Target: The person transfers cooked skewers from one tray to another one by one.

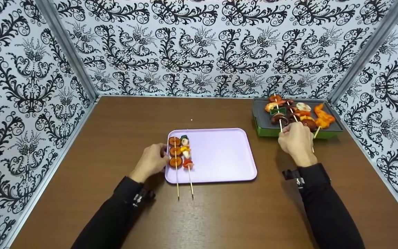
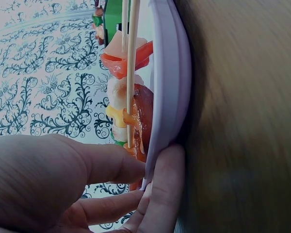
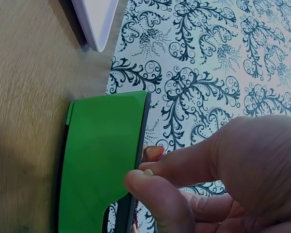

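Observation:
My left hand [image 1: 151,159] grips the left rim of a pale lilac tray [image 1: 223,155], thumb above and fingers below the edge in the left wrist view. Two food skewers lie along the tray's left side. One carries round orange-brown slices [image 1: 176,151]; the other has red, white, yellow and green pieces [image 1: 186,152]. Both sticks overhang the front rim. Over the front edge of a green grill [image 1: 268,132] with a dark top, my right hand [image 1: 297,141] pinches the stick end of a skewer [image 1: 277,111] with green and dark red pieces between thumb and index finger.
More skewers rest on the grill, including one with dark pieces [image 1: 290,108] and an orange wing-like piece [image 1: 324,117] at the right. The grill stands at the back right of the brown table [image 1: 219,214]. Patterned walls [image 1: 199,48] enclose the back and sides.

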Tool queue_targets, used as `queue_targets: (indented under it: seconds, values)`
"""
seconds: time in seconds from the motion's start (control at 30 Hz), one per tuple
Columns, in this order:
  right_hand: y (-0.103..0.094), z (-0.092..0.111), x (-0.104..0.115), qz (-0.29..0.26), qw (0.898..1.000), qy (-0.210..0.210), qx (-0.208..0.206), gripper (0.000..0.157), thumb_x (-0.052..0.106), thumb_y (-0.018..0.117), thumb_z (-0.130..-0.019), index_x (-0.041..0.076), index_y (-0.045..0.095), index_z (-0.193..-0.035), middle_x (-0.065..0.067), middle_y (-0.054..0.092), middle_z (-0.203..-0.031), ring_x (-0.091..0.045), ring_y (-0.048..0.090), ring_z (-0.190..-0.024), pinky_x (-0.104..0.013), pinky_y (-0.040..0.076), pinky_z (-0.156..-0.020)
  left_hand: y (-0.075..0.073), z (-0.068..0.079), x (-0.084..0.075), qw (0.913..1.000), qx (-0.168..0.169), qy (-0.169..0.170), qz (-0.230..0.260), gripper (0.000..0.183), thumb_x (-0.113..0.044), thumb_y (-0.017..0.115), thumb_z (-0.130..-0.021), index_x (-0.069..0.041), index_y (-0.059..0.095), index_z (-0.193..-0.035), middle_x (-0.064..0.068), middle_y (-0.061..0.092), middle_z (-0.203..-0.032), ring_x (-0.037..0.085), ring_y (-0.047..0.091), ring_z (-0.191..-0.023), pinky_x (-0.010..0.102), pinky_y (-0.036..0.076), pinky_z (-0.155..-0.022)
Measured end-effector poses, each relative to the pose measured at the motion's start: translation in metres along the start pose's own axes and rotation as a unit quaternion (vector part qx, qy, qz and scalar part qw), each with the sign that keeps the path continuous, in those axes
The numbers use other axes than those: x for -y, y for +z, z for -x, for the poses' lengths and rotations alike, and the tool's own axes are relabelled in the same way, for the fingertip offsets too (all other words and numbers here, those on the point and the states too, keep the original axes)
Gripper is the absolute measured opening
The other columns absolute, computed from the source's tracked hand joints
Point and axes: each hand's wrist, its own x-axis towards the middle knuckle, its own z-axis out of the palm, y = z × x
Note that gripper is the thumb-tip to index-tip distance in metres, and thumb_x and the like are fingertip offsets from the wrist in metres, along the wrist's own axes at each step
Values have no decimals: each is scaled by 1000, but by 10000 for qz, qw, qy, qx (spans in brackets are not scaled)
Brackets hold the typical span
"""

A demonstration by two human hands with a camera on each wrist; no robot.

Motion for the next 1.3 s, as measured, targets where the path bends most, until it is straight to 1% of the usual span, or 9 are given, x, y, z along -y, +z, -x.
queue_targets:
  seconds: [0.1,0.2,0.33,0.43,0.7,0.83,0.97,1.3]
  values:
    - [0,2,2,-95,9996,-127,-212,17,17,59,-83,10,74,-83,-14,74,-88,-40,67,-87,-49,47,-69,0,0,1,9996,-116,148,-186,43,-10,62,-88,-2,63,-130,9,65,-88,19,63,-73,26,52,-55]
    - [1,5,6,-192,9991,-215,-312,16,16,60,-83,9,74,-83,-12,74,-85,-38,68,-86,-49,47,-69,0,0,1,9987,-220,260,-368,43,-11,63,-86,-1,64,-128,7,66,-86,19,62,-74,25,49,-57]
    - [1,7,12,-226,9990,-246,-306,13,17,63,-83,11,74,-81,-9,74,-82,-37,68,-86,-49,47,-72,0,-1,0,9993,-169,170,-295,43,-12,63,-88,-1,63,-129,8,66,-88,19,63,-74,26,52,-55]
    - [2,10,16,-241,9987,-310,-321,12,18,63,-83,12,74,-80,-7,73,-80,-35,69,-84,-47,47,-70,-1,-2,-1,9993,-165,144,-296,43,-12,63,-88,-2,63,-130,9,66,-89,19,64,-74,26,52,-54]
    - [5,17,26,-339,9969,-633,-313,12,17,64,-83,10,74,-81,-5,72,-74,-32,68,-78,-45,48,-68,0,-2,0,9997,-55,71,-227,46,-12,61,-88,-2,61,-133,9,65,-89,18,64,-70,26,52,-52]
    - [4,19,33,-372,9970,-648,-210,12,19,64,-85,13,73,-79,-2,71,-73,-30,68,-78,-44,47,-68,0,-2,1,9997,-83,110,-188,45,-12,61,-88,-1,61,-132,9,65,-88,18,64,-70,26,53,-51]
    - [4,22,38,-392,9970,-661,-77,13,20,64,-86,15,73,-78,-1,71,-73,-29,68,-78,-43,46,-69,0,-2,1,9999,-72,64,-139,45,-11,61,-88,-2,61,-132,9,65,-86,18,65,-69,26,54,-51]
    - [9,31,48,-545,9961,-655,221,12,21,63,-86,16,70,-78,-1,69,-74,-25,65,-73,-41,47,-69,0,0,1,9993,-208,166,-278,44,-12,63,-87,-3,63,-129,5,64,-83,18,62,-74,25,52,-55]
